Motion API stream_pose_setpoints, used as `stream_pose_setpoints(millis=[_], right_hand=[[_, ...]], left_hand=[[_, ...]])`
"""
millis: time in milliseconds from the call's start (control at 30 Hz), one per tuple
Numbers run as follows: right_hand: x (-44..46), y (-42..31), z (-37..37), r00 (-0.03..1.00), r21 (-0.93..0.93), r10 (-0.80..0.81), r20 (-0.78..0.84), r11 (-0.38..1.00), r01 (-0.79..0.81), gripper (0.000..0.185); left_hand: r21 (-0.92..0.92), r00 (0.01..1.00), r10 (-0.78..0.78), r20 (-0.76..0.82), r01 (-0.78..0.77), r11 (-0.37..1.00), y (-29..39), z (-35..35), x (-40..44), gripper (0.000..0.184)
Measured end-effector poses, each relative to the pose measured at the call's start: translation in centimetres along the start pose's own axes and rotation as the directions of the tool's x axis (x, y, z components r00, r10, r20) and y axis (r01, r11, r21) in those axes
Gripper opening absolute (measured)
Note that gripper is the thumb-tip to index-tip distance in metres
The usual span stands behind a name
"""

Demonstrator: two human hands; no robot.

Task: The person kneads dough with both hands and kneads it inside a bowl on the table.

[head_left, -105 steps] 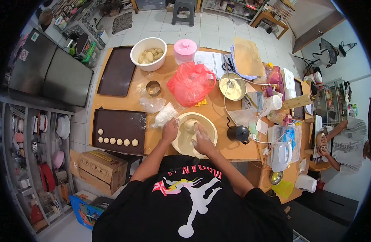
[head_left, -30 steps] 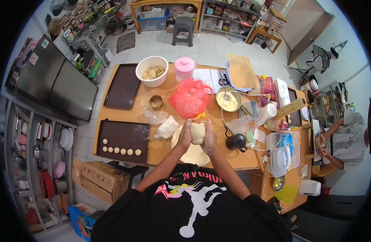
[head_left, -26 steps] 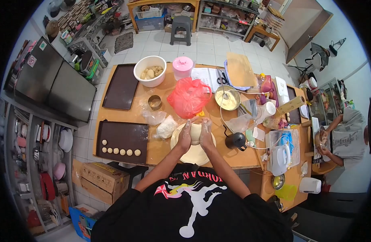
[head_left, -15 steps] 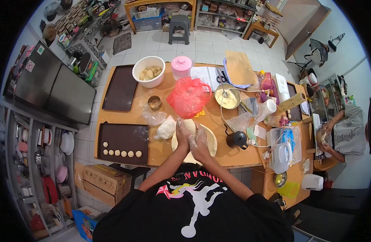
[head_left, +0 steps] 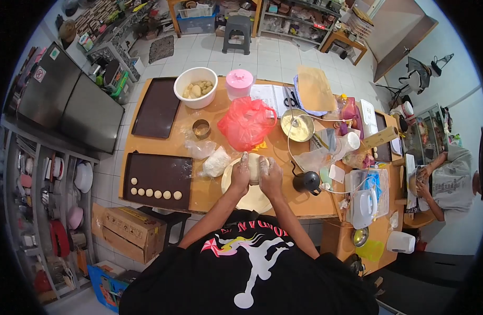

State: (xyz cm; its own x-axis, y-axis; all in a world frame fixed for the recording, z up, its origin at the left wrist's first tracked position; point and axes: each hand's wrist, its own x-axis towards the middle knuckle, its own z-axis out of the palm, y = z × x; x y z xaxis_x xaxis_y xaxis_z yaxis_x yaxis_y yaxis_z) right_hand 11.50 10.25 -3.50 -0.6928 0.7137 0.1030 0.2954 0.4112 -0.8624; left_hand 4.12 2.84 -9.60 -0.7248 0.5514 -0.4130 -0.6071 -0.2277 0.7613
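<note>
Between my two floury hands is a pale piece of dough (head_left: 255,169), above a wide cream-coloured bowl (head_left: 252,203). My left hand (head_left: 241,176) presses its left side and my right hand (head_left: 271,178) its right side, thumbs up. A floury plastic bag (head_left: 216,162) lies left of the bowl, with a clear crumpled bag (head_left: 201,149) behind it. Just beyond my hands stands a red plastic bag (head_left: 246,123). Several small dough balls (head_left: 158,194) sit along the near edge of a dark baking tray (head_left: 162,170) on the left.
Behind are a second dark tray (head_left: 156,107), a white tub of pale balls (head_left: 195,84), a pink-lidded container (head_left: 239,84) and a metal ring (head_left: 201,128). On the right are a bowl of pale filling (head_left: 297,126) and a dark jug (head_left: 307,181). Another person (head_left: 451,178) works far right.
My hands have moved apart slightly, from cupping the dough between the palms to gripping it from both sides. The view has shifted a little.
</note>
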Motion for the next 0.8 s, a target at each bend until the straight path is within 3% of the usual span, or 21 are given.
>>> stream_pose_setpoints(millis=[167, 267, 367, 400, 467, 533, 567, 667, 700, 767, 800], right_hand=[[1.0, 0.9, -0.9, 0.999, 0.079, 0.001, -0.05, 0.997, 0.003, 0.036], [1.3, 1.3, -1.7, 0.978, 0.18, 0.209, 0.021, 0.961, -0.209, 0.04], [1.5, 3.2, -0.7, 0.967, 0.332, 0.232, 0.102, 0.909, -0.253, 0.043], [1.4, 3.2, -0.3, 0.926, 0.494, 0.331, 0.181, 0.784, -0.376, 0.043], [1.2, 2.7, 1.0, 0.81, 0.719, 0.443, 0.384, 0.406, -0.564, 0.045], [1.1, 1.8, 0.5, 0.789, 0.689, 0.386, 0.478, 0.392, -0.609, 0.048], [1.1, 1.4, 0.3, 0.776, 0.672, 0.354, 0.522, 0.389, -0.63, 0.051], [1.0, 2.8, 1.5, 0.799, 0.662, 0.241, 0.551, 0.456, -0.594, 0.058], [0.9, 2.2, 1.7, 0.829, 0.683, 0.239, 0.506, 0.476, -0.554, 0.057], [0.8, 1.1, 1.9, 0.879, 0.713, 0.23, 0.417, 0.517, -0.473, 0.057], [0.8, 2.8, 2.7, 0.968, 0.418, 0.154, 0.196, 0.88, -0.225, 0.056]], left_hand=[[-0.216, 0.974, -0.099, 0.205, 0.144, 0.966, 1.6, 0.5, -0.8, 0.041], [-0.294, 0.96, -0.144, 0.24, 0.214, 0.932, 2.6, 1.1, -1.7, 0.042], [-0.396, 0.893, -0.243, 0.379, 0.394, 0.829, 3.8, 1.2, -2.6, 0.045], [-0.374, 0.865, -0.238, 0.442, 0.419, 0.828, 3.2, 0.5, -2.3, 0.045], [-0.322, 0.8, -0.225, 0.556, 0.457, 0.829, 1.7, -1.4, -1.2, 0.046], [-0.186, 0.936, -0.2, 0.288, 0.26, 0.948, 1.0, -0.2, -2.0, 0.047], [-0.093, 0.977, -0.154, 0.15, 0.169, 0.981, 0.8, 0.2, -2.2, 0.047], [-0.148, 0.98, -0.082, 0.183, 0.11, 0.983, -0.6, -1.0, -1.3, 0.048], [-0.115, 0.976, 0.02, 0.216, 0.005, 0.993, 0.6, -0.2, -1.9, 0.049], [-0.206, 0.959, -0.037, 0.28, 0.098, 0.974, 1.1, 0.0, -2.0, 0.049], [-0.249, 0.948, -0.062, 0.311, 0.145, 0.958, 1.2, -0.2, -2.1, 0.049]])
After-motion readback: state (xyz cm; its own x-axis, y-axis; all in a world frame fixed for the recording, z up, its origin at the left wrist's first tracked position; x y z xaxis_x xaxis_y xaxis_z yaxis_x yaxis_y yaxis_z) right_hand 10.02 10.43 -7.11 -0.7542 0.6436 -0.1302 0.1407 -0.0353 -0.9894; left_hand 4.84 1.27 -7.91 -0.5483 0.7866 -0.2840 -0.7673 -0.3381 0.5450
